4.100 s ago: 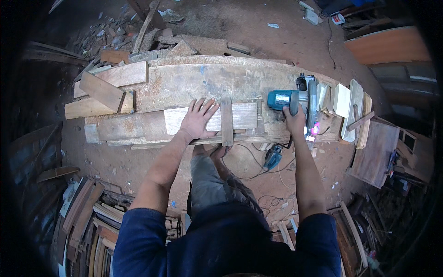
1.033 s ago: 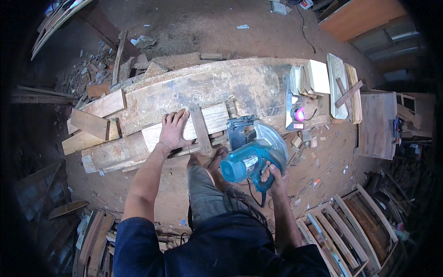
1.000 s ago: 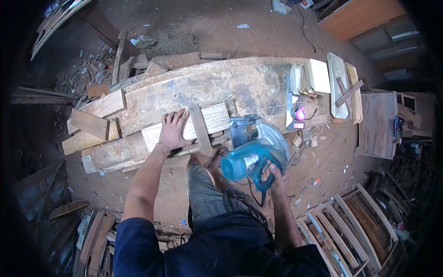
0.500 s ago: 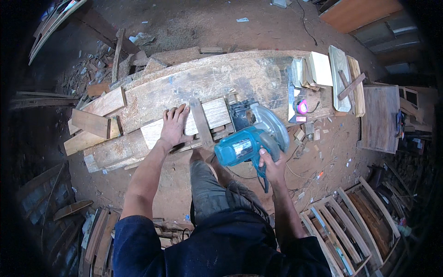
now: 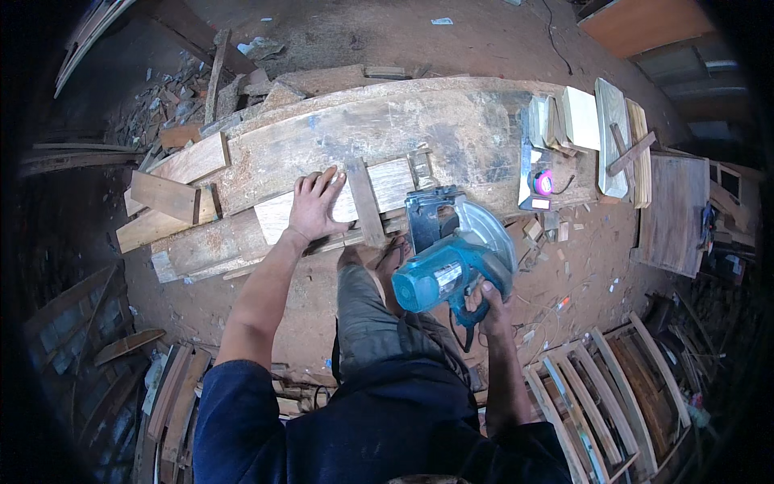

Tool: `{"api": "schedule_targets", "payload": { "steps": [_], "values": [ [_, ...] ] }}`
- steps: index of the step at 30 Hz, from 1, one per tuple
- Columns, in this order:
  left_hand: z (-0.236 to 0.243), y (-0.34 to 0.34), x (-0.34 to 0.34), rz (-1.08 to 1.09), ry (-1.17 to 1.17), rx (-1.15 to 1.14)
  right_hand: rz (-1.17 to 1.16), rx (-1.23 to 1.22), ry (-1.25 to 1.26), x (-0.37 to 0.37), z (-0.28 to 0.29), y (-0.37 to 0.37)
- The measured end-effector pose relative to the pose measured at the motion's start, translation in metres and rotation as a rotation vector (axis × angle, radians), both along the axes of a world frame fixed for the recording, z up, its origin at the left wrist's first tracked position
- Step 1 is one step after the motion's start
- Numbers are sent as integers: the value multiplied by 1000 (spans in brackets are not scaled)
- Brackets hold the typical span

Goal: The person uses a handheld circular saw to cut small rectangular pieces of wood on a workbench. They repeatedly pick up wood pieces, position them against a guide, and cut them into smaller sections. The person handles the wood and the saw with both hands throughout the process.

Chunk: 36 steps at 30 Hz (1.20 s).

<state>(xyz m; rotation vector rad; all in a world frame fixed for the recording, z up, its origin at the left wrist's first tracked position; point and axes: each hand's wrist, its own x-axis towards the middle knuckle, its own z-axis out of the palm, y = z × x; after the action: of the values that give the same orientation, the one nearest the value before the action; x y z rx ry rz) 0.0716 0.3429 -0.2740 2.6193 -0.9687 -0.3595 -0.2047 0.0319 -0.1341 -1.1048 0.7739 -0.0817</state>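
My left hand (image 5: 313,208) lies on a pale board (image 5: 389,184), fingers spread and thumb out toward the near edge. A narrow, darker wood strip (image 5: 367,206) crosses that board just right of the hand. Closed around the rear handle of a teal circular saw (image 5: 442,273), my right hand (image 5: 493,308) holds the tool tilted in the air, on the near side of the bench. The saw's base plate and clear-grey guard face away from me, beside the board's right end; its blade cannot be made out. Under the board is a long, worn wooden workbench (image 5: 266,153).
Loose boards (image 5: 165,198) overlap at the bench's left end. On its right lie a pink tape measure (image 5: 543,182), stacked wood blocks (image 5: 582,117) and planks (image 5: 613,141). Wooden frames (image 5: 597,403) stand low on the right. Offcuts and a cord litter the dirt floor.
The saw has come back toward me and slightly right, away from the board's end. My left hand stays on the board, its fingers a little more spread. The whole view has shifted slightly.
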Motion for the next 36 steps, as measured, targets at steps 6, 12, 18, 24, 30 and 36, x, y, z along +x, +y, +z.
{"api": "schedule_targets", "payload": {
  "steps": [6,12,18,24,30,36],
  "values": [
    [-3,17,-58,399,-110,54,33,-59,44,2,6,7],
    [-25,76,-86,758,-108,-42,50,-61,55,-4,0,-3],
    [-31,72,-87,761,-154,-46,33,22,33,-5,3,-12],
    [-28,69,-88,749,-167,-60,58,58,11,5,-2,-6],
    [-31,73,-88,726,-225,-83,63,161,8,16,-23,5],
    [-24,68,-87,735,-184,-61,32,229,-31,6,-48,14]
  ]
}}
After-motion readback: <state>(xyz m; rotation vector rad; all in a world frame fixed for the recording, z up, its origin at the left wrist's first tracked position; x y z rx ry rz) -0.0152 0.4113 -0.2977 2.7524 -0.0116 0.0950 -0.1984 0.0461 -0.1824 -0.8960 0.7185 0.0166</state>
